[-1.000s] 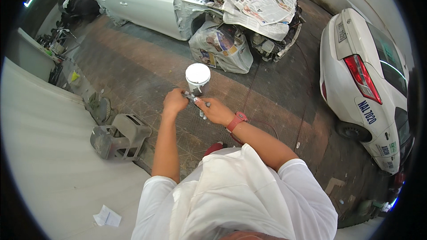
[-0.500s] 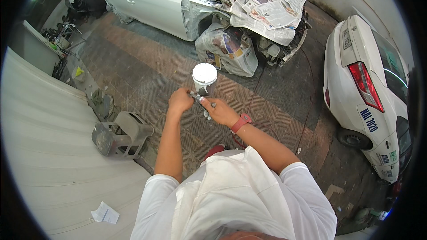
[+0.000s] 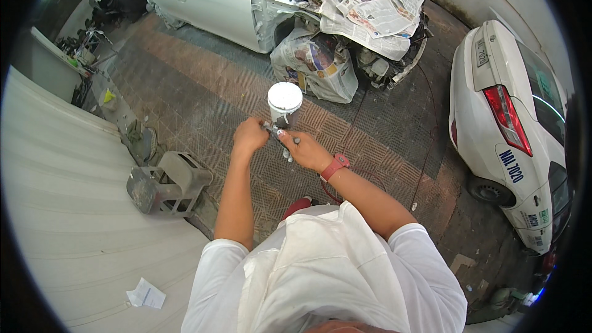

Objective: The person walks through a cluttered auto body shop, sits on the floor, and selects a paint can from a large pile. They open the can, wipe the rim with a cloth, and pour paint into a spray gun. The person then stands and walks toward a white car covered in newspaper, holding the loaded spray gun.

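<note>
In front of me, both hands meet at a grey metal spray gun (image 3: 271, 129), its body largely covered by my fingers. A white round-lidded cup (image 3: 285, 98) with grey smears rises just beyond it, seemingly mounted on the gun; the joint is hard to see. My right hand (image 3: 303, 150), with a red watch (image 3: 335, 167) on the wrist, is wrapped around the gun, and its thumb has whitish marks. Fingers closed, my left hand (image 3: 250, 135) grips the gun's left end. Exactly which part it pinches is hidden.
A pale car (image 3: 216, 15) with newspaper (image 3: 376, 9) over its front stands ahead; a covered wheel (image 3: 314, 66) sits beside it. Another white car (image 3: 493, 98) is at right. Grey stools (image 3: 169, 182) stand left. A red hose (image 3: 370, 176) crosses the floor near my feet.
My hands, the spray gun and the white cup have shifted very slightly away from me. The grip of both hands looks the same.
</note>
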### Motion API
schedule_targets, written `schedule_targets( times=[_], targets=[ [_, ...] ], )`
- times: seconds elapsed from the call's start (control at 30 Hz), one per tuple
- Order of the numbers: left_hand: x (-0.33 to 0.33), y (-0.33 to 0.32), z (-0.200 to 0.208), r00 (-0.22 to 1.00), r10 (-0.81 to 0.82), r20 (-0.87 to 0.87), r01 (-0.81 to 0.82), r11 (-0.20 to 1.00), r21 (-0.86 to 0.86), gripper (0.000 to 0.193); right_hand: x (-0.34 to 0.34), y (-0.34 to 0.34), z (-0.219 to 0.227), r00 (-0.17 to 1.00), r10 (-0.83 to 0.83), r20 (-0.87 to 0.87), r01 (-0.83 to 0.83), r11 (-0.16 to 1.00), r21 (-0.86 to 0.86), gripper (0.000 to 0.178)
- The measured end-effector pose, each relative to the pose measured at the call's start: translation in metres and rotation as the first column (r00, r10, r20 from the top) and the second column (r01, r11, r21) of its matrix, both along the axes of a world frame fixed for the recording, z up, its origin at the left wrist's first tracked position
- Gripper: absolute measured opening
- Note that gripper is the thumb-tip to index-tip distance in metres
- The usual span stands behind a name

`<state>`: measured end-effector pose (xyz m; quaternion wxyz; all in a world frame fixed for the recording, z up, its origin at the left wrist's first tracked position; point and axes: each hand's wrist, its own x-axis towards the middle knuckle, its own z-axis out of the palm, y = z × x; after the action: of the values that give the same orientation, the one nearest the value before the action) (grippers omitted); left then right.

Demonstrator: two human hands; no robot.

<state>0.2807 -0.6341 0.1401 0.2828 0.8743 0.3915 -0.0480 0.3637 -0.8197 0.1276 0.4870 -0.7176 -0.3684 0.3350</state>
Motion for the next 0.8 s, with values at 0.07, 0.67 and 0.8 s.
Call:
schedule_targets(
  times=[0.07, 0.67, 0.8],
  targets=[
    [-0.003, -0.005, 0.001, 0.995, 0.038, 0.096, -0.034, 0.998, -0.045, 0.039, 0.004, -0.001, 0.007, 1.000, 0.011, 0.014, -0.010, 1.000, -0.011, 0.063],
    [-0.039, -0.091, -0.101, 0.767, 0.409, 0.495, 0.044, 0.736, -0.675, 0.047, 0.056, -0.013, 0.105, 0.932, -0.313, -0.185, 0.331, 0.941, 0.075, 0.061],
    [-0.020, -0.110, -0.070, 0.693, 0.351, 0.630, 0.314, 0.639, -0.702, 0.042, 0.057, -0.012, 0.101, 0.916, -0.327, -0.233, 0.348, 0.936, 0.056, 0.062]
  ],
)
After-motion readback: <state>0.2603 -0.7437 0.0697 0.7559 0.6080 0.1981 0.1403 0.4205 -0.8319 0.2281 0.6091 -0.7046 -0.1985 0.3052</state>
